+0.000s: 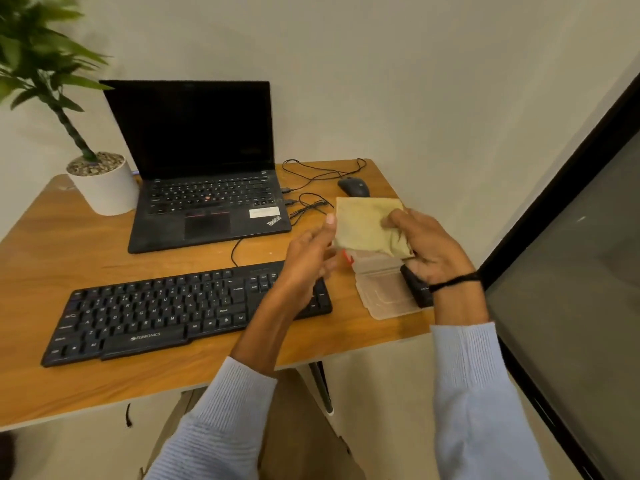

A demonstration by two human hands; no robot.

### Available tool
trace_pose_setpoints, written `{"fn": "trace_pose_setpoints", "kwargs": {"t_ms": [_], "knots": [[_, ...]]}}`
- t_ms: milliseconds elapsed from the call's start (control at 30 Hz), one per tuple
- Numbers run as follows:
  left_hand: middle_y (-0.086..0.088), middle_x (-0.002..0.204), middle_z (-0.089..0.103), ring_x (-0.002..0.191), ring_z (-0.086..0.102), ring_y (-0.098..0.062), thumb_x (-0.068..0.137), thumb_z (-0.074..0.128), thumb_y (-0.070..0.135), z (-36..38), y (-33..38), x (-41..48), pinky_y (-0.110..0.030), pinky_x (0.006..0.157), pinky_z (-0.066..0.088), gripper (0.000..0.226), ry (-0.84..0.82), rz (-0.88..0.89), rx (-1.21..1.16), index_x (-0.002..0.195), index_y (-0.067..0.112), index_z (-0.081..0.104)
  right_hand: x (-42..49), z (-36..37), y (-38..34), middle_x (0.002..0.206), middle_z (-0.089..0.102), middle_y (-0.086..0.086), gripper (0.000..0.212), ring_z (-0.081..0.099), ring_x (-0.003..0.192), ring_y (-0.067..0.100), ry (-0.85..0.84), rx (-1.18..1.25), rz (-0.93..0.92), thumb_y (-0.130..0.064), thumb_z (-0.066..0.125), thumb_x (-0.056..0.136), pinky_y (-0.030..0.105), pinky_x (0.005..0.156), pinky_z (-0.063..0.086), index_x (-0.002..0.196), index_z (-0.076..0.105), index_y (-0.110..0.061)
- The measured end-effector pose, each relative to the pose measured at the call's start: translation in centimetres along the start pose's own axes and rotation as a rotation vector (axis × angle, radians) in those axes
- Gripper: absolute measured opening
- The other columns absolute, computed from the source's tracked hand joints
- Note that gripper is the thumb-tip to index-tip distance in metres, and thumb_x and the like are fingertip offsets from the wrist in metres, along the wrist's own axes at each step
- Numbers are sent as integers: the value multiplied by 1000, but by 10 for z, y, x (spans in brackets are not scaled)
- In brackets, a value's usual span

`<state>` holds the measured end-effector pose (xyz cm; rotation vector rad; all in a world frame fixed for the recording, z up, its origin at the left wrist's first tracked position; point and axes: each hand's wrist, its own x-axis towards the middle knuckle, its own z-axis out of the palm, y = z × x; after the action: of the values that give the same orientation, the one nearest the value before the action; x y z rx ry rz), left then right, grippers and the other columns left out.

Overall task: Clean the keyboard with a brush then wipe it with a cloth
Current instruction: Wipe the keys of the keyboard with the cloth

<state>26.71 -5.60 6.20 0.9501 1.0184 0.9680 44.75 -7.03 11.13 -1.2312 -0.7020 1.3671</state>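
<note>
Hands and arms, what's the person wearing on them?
The left sleeve and right sleeve are light blue ribbed knit, ending partway up the forearms. A thin black band circles the right wrist. The left hand and right hand are bare, without gloves.

One black plastic keyboard (156, 313), one black laptop (194, 161), one black mouse (354, 187), one olive-yellow cloth (363, 225), one clear plastic box (388, 289), one green potted plant (100, 185), two hands: left hand (304, 258), right hand (429, 247).
</note>
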Motion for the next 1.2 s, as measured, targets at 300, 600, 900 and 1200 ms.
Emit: {"fn": "trace_pose_setpoints", "kwargs": {"t_ms": [300, 600, 900, 1200], "knots": [[-7, 96, 77, 89, 70, -21, 99, 64, 19, -102, -7, -39, -37, 79, 59, 20, 176, 148, -18, 104, 3, 74, -40, 78, 104, 121, 67, 18, 37, 65, 113, 29, -273, 335, 282, -7, 62, 89, 42, 88, 57, 126, 58, -3], [1, 106, 71, 92, 67, -9, 97, 68, 29, -215, -15, -83, -22, 78, 55, 35, 479, 282, 361, 130, 16, 65, -25, 176, 155, 115, 71, 8, 43, 69, 104, 23, -167, 104, 111, -4, 74, 82, 39, 77, 60, 122, 61, -11], [10, 163, 29, 150, 29, -24, 38, 92, 71, -368, -24, -115, -62, 119, 28, 152, 375, 62, 779, 155, 52, -3, 16, 275, 172, 105, 66, -12, 30, 60, 97, 7, -302, -1036, -587, -23, 73, 86, 21, 79, 47, 115, 66, -29], [16, 166, 22, 151, 23, -12, 52, 92, 65, -392, -29, -118, -49, 126, 15, 152, 262, 85, 821, 158, 38, -14, 42, 361, 212, 108, 64, 5, 24, 59, 100, 22, -514, -1374, -811, -20, 68, 90, 34, 86, 49, 113, 68, -18]]}}
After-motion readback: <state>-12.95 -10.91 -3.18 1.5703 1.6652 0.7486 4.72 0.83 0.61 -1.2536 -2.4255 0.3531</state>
